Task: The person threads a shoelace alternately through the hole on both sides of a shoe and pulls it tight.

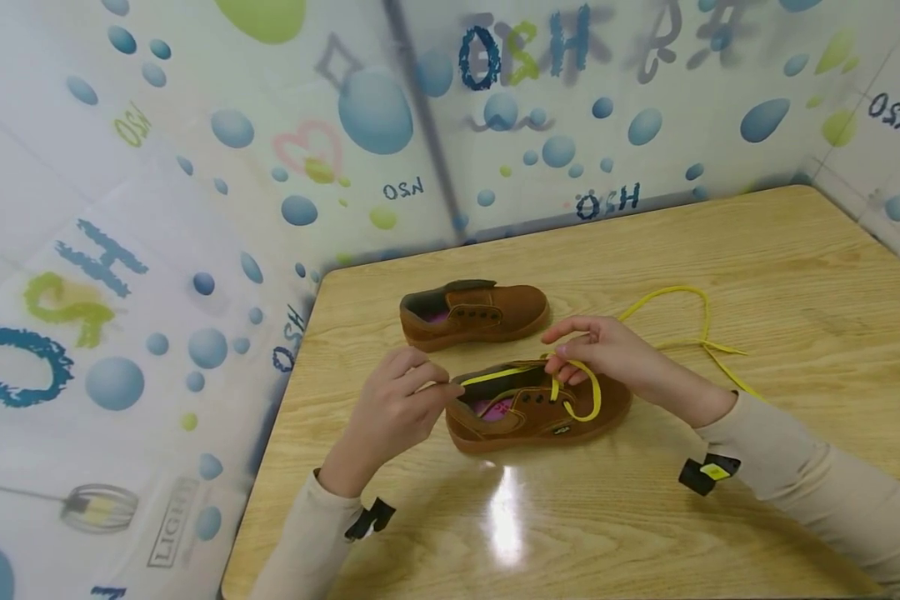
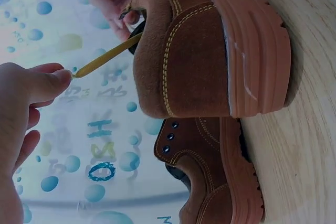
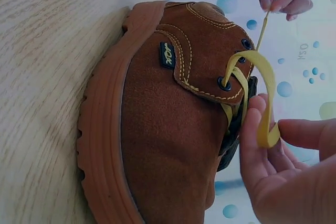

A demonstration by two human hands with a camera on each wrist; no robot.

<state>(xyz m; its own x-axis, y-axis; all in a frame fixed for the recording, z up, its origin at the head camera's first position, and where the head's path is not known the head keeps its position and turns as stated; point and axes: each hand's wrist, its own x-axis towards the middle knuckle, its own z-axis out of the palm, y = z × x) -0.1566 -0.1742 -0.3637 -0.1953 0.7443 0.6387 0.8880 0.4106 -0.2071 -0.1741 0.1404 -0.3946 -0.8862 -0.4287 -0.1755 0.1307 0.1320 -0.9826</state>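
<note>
A brown suede shoe point(image 1: 525, 432) lies on the table with its toe to the right and its tongue raised. My left hand point(image 1: 399, 402), over the heel, pinches the tip of a yellow shoelace point(image 2: 107, 59) between thumb and forefinger. From there the lace runs taut across the shoe's opening to the eyelets. Above the tongue side, my right hand point(image 1: 607, 350) holds a loop of the same lace between thumb and fingers. In the right wrist view this loop point(image 3: 269, 85) curves out of a front eyelet, its lower bend at my right thumb.
Behind stands a second brown shoe point(image 1: 521, 310), no lace showing in its eyelets. A long loose stretch of yellow lace point(image 1: 707, 317) trails over the wooden table point(image 1: 795, 275) to the right. Printed wall sheeting point(image 1: 435, 150) borders the back and left edges.
</note>
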